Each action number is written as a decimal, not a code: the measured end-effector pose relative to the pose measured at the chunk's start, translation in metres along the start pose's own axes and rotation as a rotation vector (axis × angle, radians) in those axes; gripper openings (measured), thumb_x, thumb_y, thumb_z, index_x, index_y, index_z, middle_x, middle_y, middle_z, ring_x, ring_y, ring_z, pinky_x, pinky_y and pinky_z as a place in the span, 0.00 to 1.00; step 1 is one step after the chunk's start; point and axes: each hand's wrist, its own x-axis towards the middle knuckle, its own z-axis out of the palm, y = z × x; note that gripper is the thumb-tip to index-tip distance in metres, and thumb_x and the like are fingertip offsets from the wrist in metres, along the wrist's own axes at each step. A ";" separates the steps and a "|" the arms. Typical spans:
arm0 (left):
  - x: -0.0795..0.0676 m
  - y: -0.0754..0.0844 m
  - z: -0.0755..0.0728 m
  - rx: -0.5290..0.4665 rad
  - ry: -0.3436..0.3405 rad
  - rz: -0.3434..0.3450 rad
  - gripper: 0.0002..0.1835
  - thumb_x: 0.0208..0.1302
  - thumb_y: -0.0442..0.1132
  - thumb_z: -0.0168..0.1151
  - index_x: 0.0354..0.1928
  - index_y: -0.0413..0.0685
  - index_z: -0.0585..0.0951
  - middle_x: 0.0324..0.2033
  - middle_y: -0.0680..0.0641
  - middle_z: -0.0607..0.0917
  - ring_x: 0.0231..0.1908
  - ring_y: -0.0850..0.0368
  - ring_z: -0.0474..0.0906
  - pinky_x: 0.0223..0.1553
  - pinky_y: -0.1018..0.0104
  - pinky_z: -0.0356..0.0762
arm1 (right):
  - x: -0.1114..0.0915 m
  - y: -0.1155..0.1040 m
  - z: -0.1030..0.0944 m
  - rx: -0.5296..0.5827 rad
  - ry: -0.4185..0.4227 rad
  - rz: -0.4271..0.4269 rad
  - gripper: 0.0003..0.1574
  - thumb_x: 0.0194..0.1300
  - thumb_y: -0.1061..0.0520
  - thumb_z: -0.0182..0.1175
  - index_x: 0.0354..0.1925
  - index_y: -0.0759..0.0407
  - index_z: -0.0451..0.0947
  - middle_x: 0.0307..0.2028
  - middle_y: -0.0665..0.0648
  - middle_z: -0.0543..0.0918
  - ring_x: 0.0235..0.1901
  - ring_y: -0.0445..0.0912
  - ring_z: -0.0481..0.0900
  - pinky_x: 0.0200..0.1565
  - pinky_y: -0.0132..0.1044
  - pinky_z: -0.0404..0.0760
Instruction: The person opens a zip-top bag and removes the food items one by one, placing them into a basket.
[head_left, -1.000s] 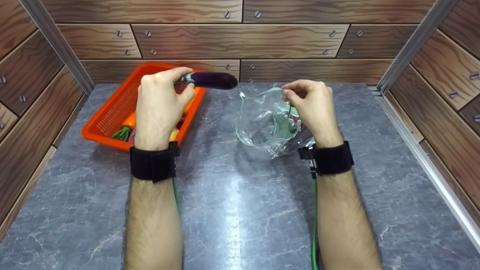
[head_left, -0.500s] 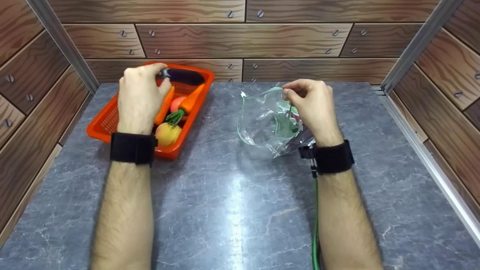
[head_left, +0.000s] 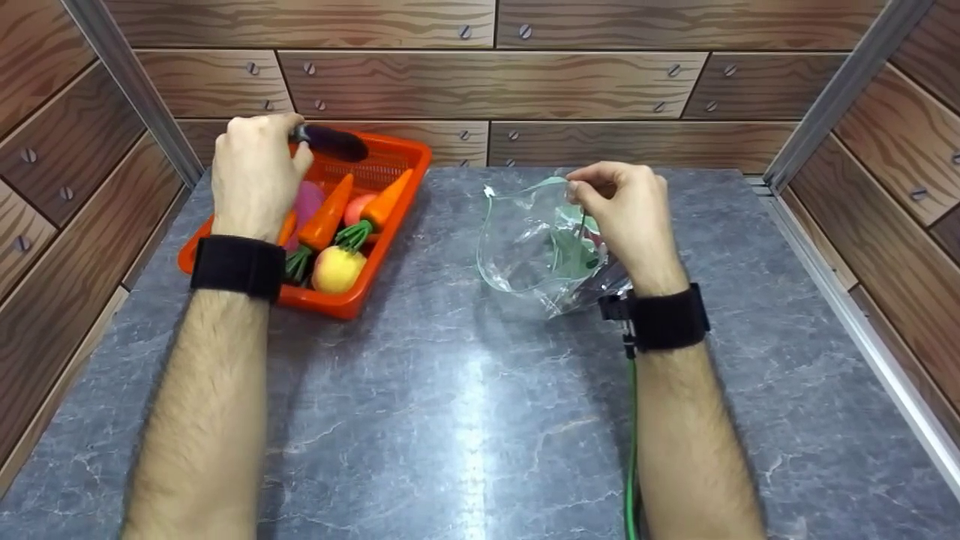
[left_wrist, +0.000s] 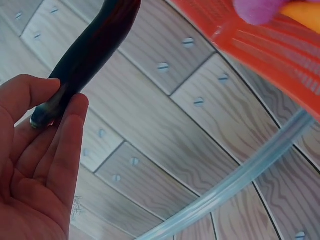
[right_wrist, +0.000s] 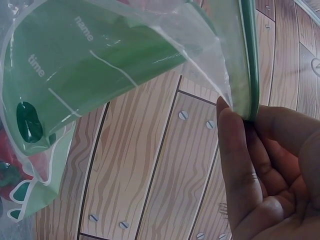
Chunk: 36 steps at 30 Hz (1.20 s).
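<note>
A dark purple eggplant [head_left: 334, 142] is pinched at its stem end between the thumb and fingers of my left hand [head_left: 255, 176], held above the far part of an orange basket [head_left: 360, 296]. The left wrist view shows the eggplant [left_wrist: 95, 50] pointing away from the fingertips. My right hand [head_left: 630, 217] pinches the rim of a clear zip bag [head_left: 517, 240], whose mouth gapes toward the left. Up close, the bag [right_wrist: 125, 65] has a green printed panel and a green zip strip. Something red inside it [right_wrist: 12, 170] is partly visible.
In the basket lie several carrots [head_left: 328, 214], a yellow-red fruit [head_left: 339, 270], a pinkish round item [head_left: 360, 208] and a purple item [head_left: 307, 201] partly behind my left hand. Wood-patterned walls [head_left: 487, 82] enclose the grey marbled table [head_left: 420, 420] at the back and sides.
My left hand has carried the eggplant leftward, from beside the bag back over the basket, uncovering the carrots and fruit. My right hand and the bag have stayed nearly still.
</note>
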 end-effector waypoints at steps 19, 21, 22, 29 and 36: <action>0.004 -0.046 0.031 0.151 0.034 -0.009 0.10 0.75 0.27 0.59 0.43 0.29 0.88 0.46 0.20 0.93 0.48 0.11 0.90 0.48 0.19 0.90 | 0.000 0.000 0.001 -0.009 0.007 -0.008 0.09 0.82 0.57 0.74 0.54 0.56 0.98 0.44 0.61 1.00 0.33 0.31 0.87 0.39 0.19 0.83; 0.004 -0.049 0.035 0.170 0.035 -0.005 0.10 0.72 0.26 0.57 0.41 0.27 0.88 0.45 0.19 0.93 0.47 0.11 0.90 0.47 0.19 0.90 | 0.000 0.000 0.001 -0.012 0.005 -0.007 0.09 0.82 0.57 0.74 0.54 0.56 0.98 0.44 0.61 1.00 0.32 0.29 0.87 0.39 0.19 0.83; 0.004 -0.050 0.036 0.181 0.034 -0.003 0.11 0.71 0.25 0.57 0.41 0.27 0.88 0.44 0.19 0.92 0.46 0.11 0.90 0.47 0.20 0.90 | 0.000 0.000 0.001 -0.013 0.004 -0.005 0.09 0.82 0.57 0.74 0.54 0.56 0.98 0.44 0.61 1.00 0.32 0.29 0.86 0.39 0.19 0.83; 0.009 -0.044 0.040 0.300 -0.017 -0.025 0.15 0.73 0.24 0.55 0.45 0.22 0.91 0.44 0.18 0.93 0.44 0.13 0.91 0.44 0.23 0.92 | 0.000 0.001 0.000 -0.019 0.000 -0.001 0.09 0.82 0.57 0.74 0.54 0.55 0.98 0.45 0.61 1.00 0.32 0.29 0.86 0.39 0.20 0.83; 0.008 -0.032 0.045 0.350 -0.089 -0.010 0.19 0.79 0.22 0.50 0.53 0.22 0.91 0.48 0.18 0.93 0.48 0.14 0.93 0.48 0.24 0.94 | 0.000 0.001 0.000 -0.019 0.001 -0.004 0.10 0.83 0.57 0.73 0.54 0.56 0.98 0.45 0.61 1.00 0.32 0.28 0.86 0.39 0.19 0.83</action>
